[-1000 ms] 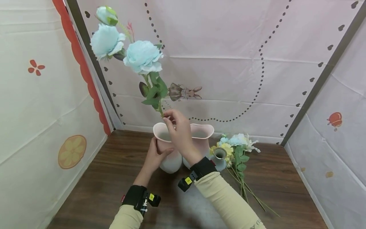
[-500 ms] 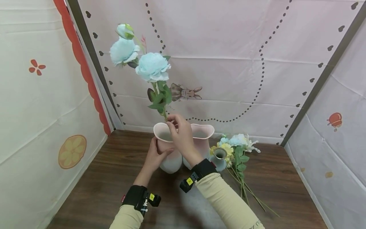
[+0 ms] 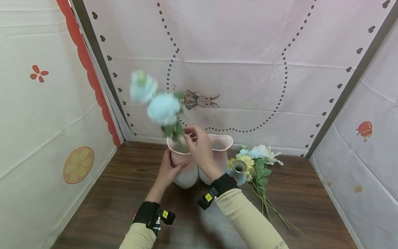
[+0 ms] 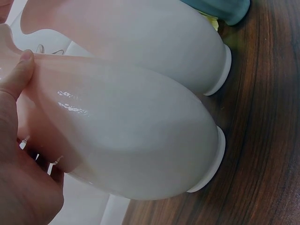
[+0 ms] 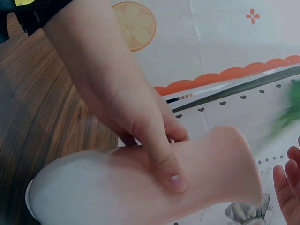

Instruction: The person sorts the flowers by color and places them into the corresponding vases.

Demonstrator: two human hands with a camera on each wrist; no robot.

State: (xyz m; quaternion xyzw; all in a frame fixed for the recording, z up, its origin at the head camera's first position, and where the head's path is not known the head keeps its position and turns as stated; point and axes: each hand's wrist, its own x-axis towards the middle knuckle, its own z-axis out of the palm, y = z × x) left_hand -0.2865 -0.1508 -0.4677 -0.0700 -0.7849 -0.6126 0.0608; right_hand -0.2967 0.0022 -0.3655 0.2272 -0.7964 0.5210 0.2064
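Observation:
My left hand (image 3: 167, 170) grips the left vase (image 3: 184, 176), a glossy pink-to-white one with a wavy rim. In the left wrist view its thumb (image 4: 19, 75) lies along the vase neck. Pale blue artificial flowers (image 3: 163, 109) on one leafy stem stand over that vase's mouth, blurred, leaning left. The leaves overlap the rim and the lower stem is hidden inside. Close by the rim's right side is my right hand (image 3: 201, 150), fingers loosely bent. In the right wrist view its fingertips (image 5: 280, 180) are apart from the blurred green leaves (image 5: 290, 110).
A matching pink vase (image 3: 219, 155) stands just right of the held one. Further right is a small blue-grey vase (image 3: 238, 176), with blue, white and yellow artificial flowers (image 3: 261, 152) lying beside it. Fabric walls enclose the wooden table (image 3: 105, 200).
The blue flowers have moved right, then dropped sharply into the left vase, away from my right fingers. The right hand has shifted slightly right and down. My left hand has stayed on the vase.

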